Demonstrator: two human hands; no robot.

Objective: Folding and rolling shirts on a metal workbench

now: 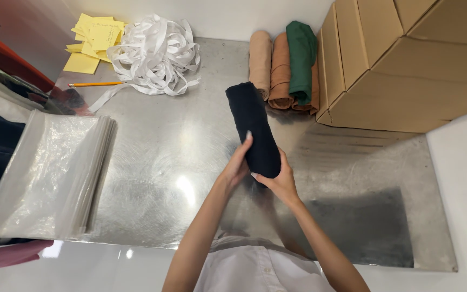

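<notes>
Left hand (237, 164), right hand (280, 181) both curled around near end of soft black rolled cloth (252, 127), above brushed steel tabletop (163, 157).

- A garment packing station, by the look of it.
- Steel worktop (163, 162) with a stack of clear bags (49, 173).
- Rolled cloths (285, 65) lined up beside cardboard boxes (401, 59).
- White ribbon heap (155, 54), yellow notes (93, 40), pencil (94, 84).

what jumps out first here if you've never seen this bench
A black rolled cloth held in both hands, left hand and right hand, over the middle of the shiny metal table. Behind it, a white tangle of ribbon and tan, brown and green cloth rolls beside cardboard boxes.
</notes>
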